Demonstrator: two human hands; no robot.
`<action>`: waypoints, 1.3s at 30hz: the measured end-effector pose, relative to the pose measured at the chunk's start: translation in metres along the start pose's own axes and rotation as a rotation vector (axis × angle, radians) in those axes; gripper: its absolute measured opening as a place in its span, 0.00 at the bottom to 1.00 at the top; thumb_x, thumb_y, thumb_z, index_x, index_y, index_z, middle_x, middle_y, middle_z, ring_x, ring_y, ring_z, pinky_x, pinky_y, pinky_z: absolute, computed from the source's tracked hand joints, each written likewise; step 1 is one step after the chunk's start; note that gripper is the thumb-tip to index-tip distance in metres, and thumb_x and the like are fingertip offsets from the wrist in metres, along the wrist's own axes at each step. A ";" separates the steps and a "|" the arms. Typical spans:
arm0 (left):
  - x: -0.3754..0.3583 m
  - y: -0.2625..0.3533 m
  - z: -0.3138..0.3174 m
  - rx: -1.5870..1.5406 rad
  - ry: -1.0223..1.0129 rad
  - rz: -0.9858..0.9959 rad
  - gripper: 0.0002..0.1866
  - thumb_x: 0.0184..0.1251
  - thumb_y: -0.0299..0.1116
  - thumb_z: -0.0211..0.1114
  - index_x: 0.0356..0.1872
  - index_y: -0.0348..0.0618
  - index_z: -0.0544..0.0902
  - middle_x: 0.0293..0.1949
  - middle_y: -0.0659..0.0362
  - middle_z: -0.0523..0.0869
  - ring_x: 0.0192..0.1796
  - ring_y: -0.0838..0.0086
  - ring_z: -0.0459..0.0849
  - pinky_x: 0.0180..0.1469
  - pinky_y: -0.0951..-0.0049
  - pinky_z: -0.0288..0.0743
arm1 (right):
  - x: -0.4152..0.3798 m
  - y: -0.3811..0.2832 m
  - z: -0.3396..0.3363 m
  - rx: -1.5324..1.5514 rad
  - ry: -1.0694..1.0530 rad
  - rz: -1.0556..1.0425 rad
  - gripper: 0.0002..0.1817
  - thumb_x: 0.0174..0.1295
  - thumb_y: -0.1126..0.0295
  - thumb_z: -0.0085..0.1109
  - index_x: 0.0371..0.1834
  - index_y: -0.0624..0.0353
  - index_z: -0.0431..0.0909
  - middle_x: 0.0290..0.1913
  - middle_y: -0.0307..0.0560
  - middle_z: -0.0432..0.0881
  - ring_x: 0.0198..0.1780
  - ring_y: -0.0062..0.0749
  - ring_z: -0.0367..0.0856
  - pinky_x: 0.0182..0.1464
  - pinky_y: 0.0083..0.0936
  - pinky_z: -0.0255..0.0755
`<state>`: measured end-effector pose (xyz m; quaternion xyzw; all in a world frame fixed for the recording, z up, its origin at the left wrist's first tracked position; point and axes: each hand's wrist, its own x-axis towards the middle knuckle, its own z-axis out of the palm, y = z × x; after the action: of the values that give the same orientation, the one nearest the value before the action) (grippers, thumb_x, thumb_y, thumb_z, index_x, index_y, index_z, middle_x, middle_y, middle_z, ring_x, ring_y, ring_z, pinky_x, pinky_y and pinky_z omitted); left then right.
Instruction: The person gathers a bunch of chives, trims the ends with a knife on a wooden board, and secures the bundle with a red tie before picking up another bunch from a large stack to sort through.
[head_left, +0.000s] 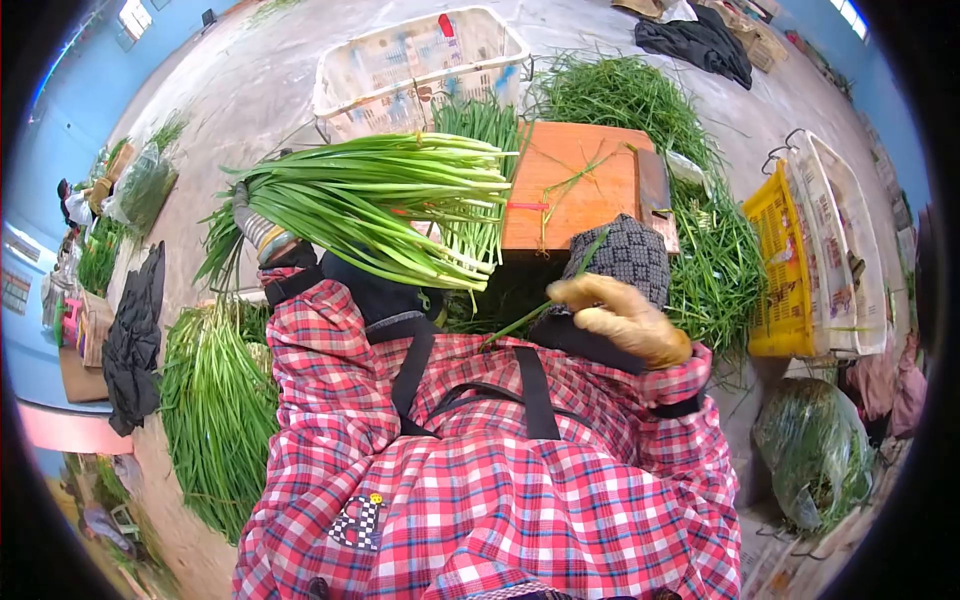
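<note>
Garlic chives, gathered in a thick bunch (370, 195), are up above the lap, just left of an orange wooden tabletop (570, 170), with pale stem ends toward the right and green tips toward the left. Closed around the leafy end is the left hand (258, 228), in a grey striped glove, its fingers partly hidden by leaves. Near the dark-clad knee (625, 260), the right hand (625, 322) wears a tan glove, fingers bent; a single chive blade (520, 322) crosses at the fingertips, though I cannot tell whether they pinch it.

Loose green strands (583, 180) lie across the tabletop, and a flat dark piece (654, 182) sits along its right edge. More chives (470, 122) lie along the left edge, partly covered by the raised bunch.

Beyond stands a whitish plastic crate (350, 108) on a pale, smooth floor (245, 85). Chives are heaped beside the tabletop on the right (715, 270), and another pile (212, 420) lies to the left near a black cloth (138, 340). At far right, a yellow crate (780, 270) stands against white ones (850, 235), with a clear plastic bag of greens (812, 450) nearby. Blue walls (95, 60) enclose the room.
</note>
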<state>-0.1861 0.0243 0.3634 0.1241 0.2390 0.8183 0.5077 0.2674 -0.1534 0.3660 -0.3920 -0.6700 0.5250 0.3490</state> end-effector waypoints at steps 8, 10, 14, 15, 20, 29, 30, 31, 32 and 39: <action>-0.017 0.003 0.007 -0.020 -0.083 0.065 0.22 0.67 0.45 0.50 0.48 0.36 0.78 0.50 0.46 0.81 0.53 0.53 0.78 0.59 0.52 0.70 | 0.069 0.011 0.094 0.450 -0.177 0.087 0.21 0.69 0.57 0.47 0.27 0.63 0.80 0.22 0.41 0.79 0.24 0.20 0.73 0.29 0.20 0.68; -0.012 0.006 0.005 -0.011 -0.034 0.101 0.22 0.68 0.45 0.51 0.49 0.34 0.78 0.50 0.46 0.81 0.53 0.53 0.78 0.60 0.51 0.68 | 0.052 0.000 0.081 0.231 -0.227 0.079 0.23 0.70 0.59 0.45 0.21 0.62 0.78 0.18 0.40 0.76 0.22 0.23 0.72 0.28 0.23 0.68; 0.017 0.022 -0.031 -0.200 -0.487 -0.091 0.21 0.68 0.44 0.51 0.49 0.36 0.79 0.48 0.47 0.82 0.53 0.54 0.78 0.62 0.50 0.67 | 0.017 0.009 0.045 -0.036 -0.376 0.101 0.16 0.68 0.64 0.44 0.32 0.62 0.80 0.27 0.45 0.81 0.27 0.29 0.77 0.33 0.26 0.72; 0.017 0.025 -0.028 -0.352 -0.538 -0.234 0.20 0.68 0.43 0.52 0.49 0.36 0.79 0.48 0.47 0.82 0.53 0.54 0.78 0.62 0.50 0.67 | 0.011 0.030 0.042 -0.059 -0.223 -0.025 0.13 0.68 0.68 0.45 0.38 0.61 0.81 0.30 0.46 0.81 0.31 0.28 0.78 0.36 0.25 0.72; 0.037 0.024 -0.045 -0.310 -0.633 -0.215 0.24 0.69 0.46 0.48 0.55 0.36 0.75 0.54 0.46 0.79 0.57 0.52 0.76 0.64 0.49 0.64 | 0.033 0.024 0.032 0.223 0.090 0.025 0.15 0.61 0.78 0.48 0.49 0.61 0.81 0.44 0.50 0.83 0.47 0.34 0.80 0.52 0.28 0.72; 0.035 0.022 -0.033 -0.171 -0.533 -0.199 0.26 0.70 0.47 0.46 0.57 0.35 0.74 0.56 0.45 0.77 0.58 0.51 0.75 0.65 0.49 0.63 | 0.138 0.080 0.073 0.290 -0.120 -0.047 0.41 0.50 0.57 0.67 0.66 0.63 0.62 0.64 0.53 0.65 0.67 0.43 0.60 0.68 0.33 0.52; 0.034 0.022 -0.031 -0.146 -0.524 -0.196 0.26 0.70 0.47 0.45 0.57 0.35 0.73 0.57 0.45 0.77 0.58 0.51 0.75 0.65 0.49 0.63 | 0.139 0.059 0.077 0.300 -0.134 -0.054 0.39 0.51 0.56 0.67 0.65 0.62 0.65 0.61 0.51 0.70 0.63 0.41 0.65 0.65 0.34 0.57; 0.034 0.021 -0.029 -0.136 -0.516 -0.198 0.26 0.70 0.47 0.45 0.57 0.35 0.73 0.57 0.45 0.77 0.58 0.51 0.75 0.65 0.49 0.63 | 0.138 0.044 0.082 0.433 -0.157 0.072 0.30 0.55 0.55 0.65 0.58 0.59 0.72 0.51 0.45 0.75 0.50 0.32 0.69 0.53 0.28 0.62; 0.033 0.019 -0.029 -0.111 -0.500 -0.188 0.26 0.70 0.47 0.45 0.57 0.35 0.73 0.57 0.45 0.77 0.58 0.51 0.74 0.65 0.49 0.63 | 0.137 0.034 0.088 0.565 -0.183 0.197 0.23 0.59 0.54 0.62 0.52 0.57 0.78 0.41 0.40 0.81 0.38 0.24 0.74 0.41 0.23 0.68; 0.047 0.003 -0.031 0.182 -0.362 -0.164 0.28 0.70 0.48 0.43 0.59 0.35 0.72 0.59 0.44 0.75 0.59 0.51 0.74 0.65 0.49 0.62 | 0.103 0.003 0.084 0.615 0.022 -0.036 0.18 0.70 0.60 0.44 0.27 0.59 0.77 0.22 0.33 0.72 0.22 0.16 0.64 0.25 0.17 0.60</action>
<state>-0.2233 0.0569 0.3369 0.2943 0.2260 0.7138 0.5940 0.1478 -0.0967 0.3512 -0.2618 -0.4827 0.6926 0.4677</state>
